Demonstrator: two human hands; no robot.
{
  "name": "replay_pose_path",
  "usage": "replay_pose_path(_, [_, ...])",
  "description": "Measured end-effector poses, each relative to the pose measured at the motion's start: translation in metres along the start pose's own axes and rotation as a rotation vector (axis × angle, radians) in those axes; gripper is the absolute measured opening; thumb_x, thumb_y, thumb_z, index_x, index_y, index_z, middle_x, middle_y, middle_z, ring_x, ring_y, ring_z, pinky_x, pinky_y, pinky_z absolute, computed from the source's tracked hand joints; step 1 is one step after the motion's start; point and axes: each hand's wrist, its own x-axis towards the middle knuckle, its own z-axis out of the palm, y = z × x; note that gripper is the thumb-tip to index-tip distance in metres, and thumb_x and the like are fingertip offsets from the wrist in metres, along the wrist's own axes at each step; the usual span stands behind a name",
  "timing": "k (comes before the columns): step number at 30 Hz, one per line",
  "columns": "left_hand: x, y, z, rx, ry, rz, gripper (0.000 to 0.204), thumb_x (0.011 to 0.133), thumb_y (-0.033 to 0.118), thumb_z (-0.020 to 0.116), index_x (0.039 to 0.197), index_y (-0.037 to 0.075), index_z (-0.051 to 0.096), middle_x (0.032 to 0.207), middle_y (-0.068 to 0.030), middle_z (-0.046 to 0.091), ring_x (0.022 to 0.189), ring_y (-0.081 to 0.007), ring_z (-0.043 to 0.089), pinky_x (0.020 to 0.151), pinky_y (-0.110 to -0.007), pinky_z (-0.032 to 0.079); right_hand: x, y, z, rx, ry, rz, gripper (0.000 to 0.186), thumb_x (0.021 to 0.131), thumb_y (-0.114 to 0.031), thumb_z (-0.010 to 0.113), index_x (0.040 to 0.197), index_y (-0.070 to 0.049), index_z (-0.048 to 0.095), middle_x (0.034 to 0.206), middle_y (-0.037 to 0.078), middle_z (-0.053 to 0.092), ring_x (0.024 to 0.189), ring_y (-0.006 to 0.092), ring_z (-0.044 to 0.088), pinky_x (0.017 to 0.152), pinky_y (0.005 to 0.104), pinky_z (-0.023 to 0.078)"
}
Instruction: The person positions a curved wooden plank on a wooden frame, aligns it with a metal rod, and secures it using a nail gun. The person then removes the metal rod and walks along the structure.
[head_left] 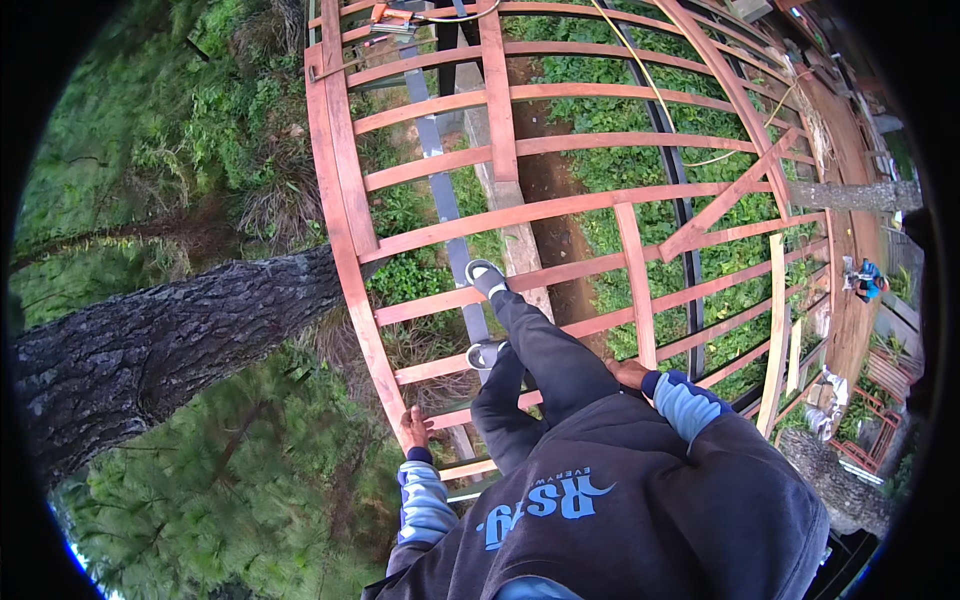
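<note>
Under me is a frame of reddish-brown wooden joists. My left hand (415, 430) lies on the outer edge board (362, 330) at the frame's left side, its fingers stretched out along the wood. My right hand (628, 373) is beside my right thigh, at the near end of a short crosspiece (636, 290); its fingers are partly hidden. I sit or crouch low, with both shoes (486, 278) on a dark metal beam (447, 205) running beneath the joists.
Open gaps between joists show green plants (600, 130) far below. A thick tree trunk (170, 345) stands by the left edge. An orange nail gun (392, 16) rests at the far left corner, near a yellow hose (640, 65). A diagonal board (725, 200) crosses the joists. Another person (866, 281) is at far right.
</note>
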Motion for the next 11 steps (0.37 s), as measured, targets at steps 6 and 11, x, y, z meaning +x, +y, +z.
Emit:
replay_pose_path(6, [0.051,0.031,0.014,0.004,-0.033,0.097,0.032,0.097,0.035,0.056,0.11,0.005,0.055,0.076,-0.0049,0.059,0.055,-0.0124,0.055,0.045,-0.025,0.043,0.003,0.027,-0.005,0.322,0.154,-0.095,0.06,0.099,-0.048,0.034,0.115,0.002,0.064,0.116,0.027,0.063,0.112,0.0401,0.059,0.098,0.0429,0.042])
replay_pose_path(11, [0.104,0.051,0.059,0.023,0.088,0.345,0.039,0.096,0.037,0.057,0.117,0.004,0.056,0.084,-0.0065,0.065,0.058,-0.0138,0.059,0.045,-0.027,0.046,0.062,-0.001,-0.05,0.137,0.467,-0.317,0.052,0.1,-0.046,0.037,0.125,-0.006,0.059,0.115,0.025,0.064,0.109,0.0378,0.061,0.097,0.0448,0.044])
